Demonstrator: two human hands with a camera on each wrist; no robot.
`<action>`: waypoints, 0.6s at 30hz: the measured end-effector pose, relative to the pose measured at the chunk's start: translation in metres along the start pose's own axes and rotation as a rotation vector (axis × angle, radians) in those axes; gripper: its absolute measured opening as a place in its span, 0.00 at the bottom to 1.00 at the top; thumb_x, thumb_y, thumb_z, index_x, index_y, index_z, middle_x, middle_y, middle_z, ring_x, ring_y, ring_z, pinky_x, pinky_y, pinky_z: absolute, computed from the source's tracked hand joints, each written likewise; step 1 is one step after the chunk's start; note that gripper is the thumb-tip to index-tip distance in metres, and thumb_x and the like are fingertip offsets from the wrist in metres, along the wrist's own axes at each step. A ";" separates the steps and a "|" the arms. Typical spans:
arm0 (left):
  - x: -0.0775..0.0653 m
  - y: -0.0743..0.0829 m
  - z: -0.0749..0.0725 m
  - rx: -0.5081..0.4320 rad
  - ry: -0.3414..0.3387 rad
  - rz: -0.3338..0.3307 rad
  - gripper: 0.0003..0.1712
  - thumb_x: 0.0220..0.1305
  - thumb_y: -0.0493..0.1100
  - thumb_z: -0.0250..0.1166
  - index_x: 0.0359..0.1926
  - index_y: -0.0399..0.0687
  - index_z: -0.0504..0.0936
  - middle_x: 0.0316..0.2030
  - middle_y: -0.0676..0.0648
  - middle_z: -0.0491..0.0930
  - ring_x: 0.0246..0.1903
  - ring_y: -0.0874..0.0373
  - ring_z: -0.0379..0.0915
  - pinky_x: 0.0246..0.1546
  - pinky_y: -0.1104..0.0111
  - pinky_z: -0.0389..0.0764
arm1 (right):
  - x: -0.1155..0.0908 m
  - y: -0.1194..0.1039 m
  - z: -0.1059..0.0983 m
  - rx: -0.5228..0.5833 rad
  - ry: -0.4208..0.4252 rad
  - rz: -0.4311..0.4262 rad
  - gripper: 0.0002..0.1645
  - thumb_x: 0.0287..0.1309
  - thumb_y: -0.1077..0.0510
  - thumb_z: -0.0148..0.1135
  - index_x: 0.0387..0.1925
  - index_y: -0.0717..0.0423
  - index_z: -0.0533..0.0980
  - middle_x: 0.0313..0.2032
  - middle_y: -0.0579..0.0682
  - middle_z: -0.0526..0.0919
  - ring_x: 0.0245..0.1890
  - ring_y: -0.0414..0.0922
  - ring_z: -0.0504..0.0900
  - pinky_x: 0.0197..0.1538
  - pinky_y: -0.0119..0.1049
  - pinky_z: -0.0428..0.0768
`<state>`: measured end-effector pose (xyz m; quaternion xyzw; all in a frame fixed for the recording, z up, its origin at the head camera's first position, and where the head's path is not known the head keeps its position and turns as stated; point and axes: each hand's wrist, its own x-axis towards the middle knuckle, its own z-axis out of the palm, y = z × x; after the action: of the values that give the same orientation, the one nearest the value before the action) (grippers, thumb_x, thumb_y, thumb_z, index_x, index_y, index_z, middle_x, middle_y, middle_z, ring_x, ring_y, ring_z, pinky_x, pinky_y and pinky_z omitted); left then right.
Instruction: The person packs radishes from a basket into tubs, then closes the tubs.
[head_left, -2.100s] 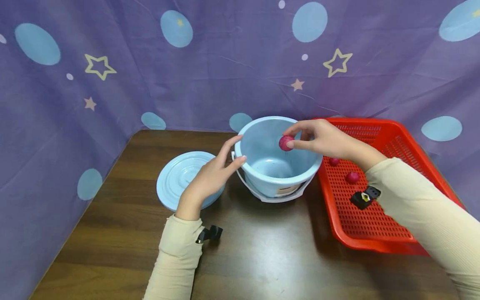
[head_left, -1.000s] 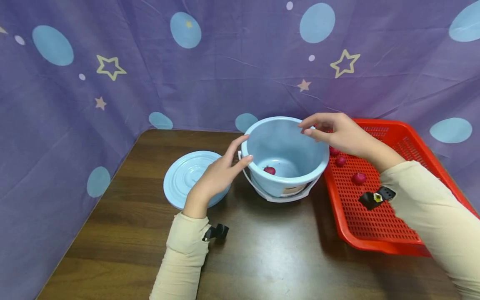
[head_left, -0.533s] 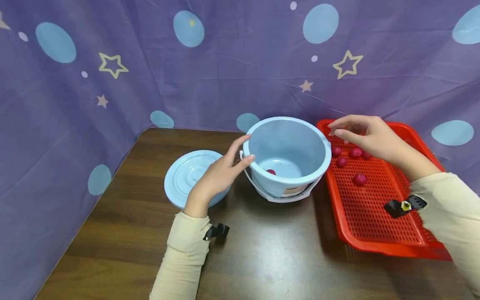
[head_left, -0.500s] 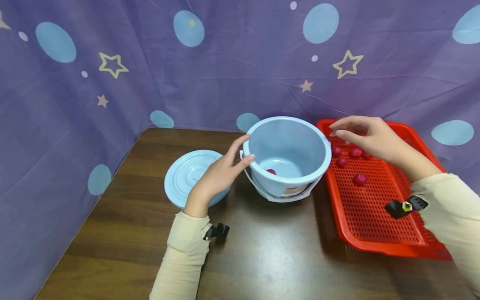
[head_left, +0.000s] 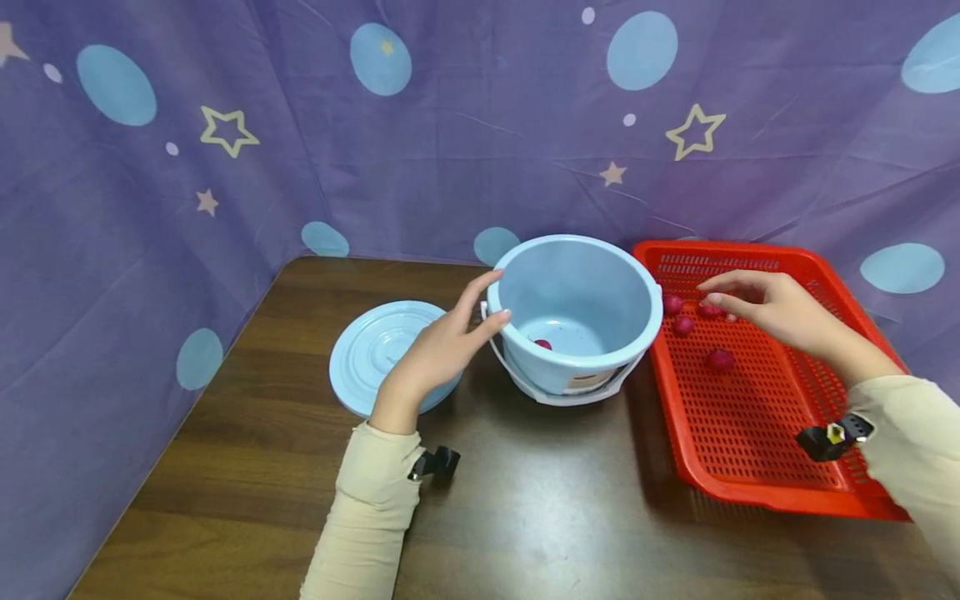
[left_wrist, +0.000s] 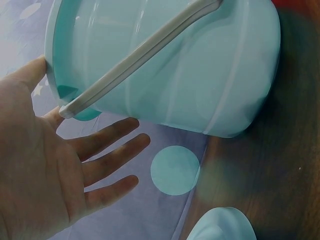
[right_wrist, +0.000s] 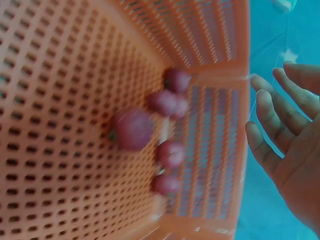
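Observation:
My left hand touches the left rim of a light blue bucket. In the left wrist view the thumb rests on the rim, and the other fingers extend beside the bucket's wall and handle. Part of a red radish shows inside on the bucket's bottom. My right hand hovers over the red basket, fingers loosely bent and holding nothing. Several radishes lie in that basket, one apart from a group near its far left corner. The right hand partly hides this group from the head camera.
A round light blue lid lies on the wooden table, left of the bucket and partly behind my left hand. The basket stands close against the bucket's right side. A purple curtain with stars hangs behind the table.
My right hand let go of a radish inside the bucket, then moved right and lower, over the basket. The left hand has stayed at the bucket's rim.

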<state>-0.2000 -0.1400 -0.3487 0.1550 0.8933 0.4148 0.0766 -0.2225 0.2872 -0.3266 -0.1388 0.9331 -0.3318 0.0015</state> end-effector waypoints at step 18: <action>0.001 -0.001 0.000 -0.008 -0.006 -0.004 0.35 0.63 0.80 0.45 0.69 0.99 0.44 0.70 0.46 0.64 0.47 0.45 0.76 0.44 0.49 0.74 | -0.009 0.065 0.002 -0.080 -0.256 0.125 0.28 0.68 0.50 0.61 0.59 0.67 0.74 0.46 0.61 0.84 0.37 0.46 0.84 0.39 0.36 0.79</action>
<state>-0.2008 -0.1400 -0.3497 0.1540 0.8919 0.4175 0.0806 -0.2303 0.3364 -0.3696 -0.1217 0.9445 -0.2734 0.1357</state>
